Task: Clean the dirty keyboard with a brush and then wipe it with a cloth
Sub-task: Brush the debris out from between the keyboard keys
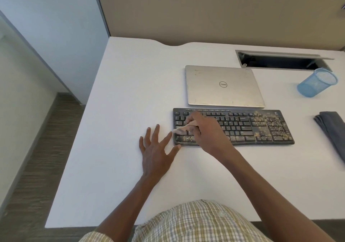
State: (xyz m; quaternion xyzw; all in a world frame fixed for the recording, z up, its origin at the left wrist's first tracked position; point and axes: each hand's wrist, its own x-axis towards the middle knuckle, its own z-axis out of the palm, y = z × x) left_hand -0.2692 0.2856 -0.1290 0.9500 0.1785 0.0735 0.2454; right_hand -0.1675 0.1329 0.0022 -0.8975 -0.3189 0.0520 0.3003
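R hand (202, 129) grips brush (183, 128) on keyboard (261, 127) left end, mid-frame; L hand (155, 152) flat, fingers wide, on desk (121, 92)

The keyboard (242, 127) lies before the laptop (224, 86), with the cloth (331, 129) to its right.

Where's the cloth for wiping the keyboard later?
The folded grey cloth lies on the white desk at the head view's far right edge, right of the keyboard, below the blue mesh cup.
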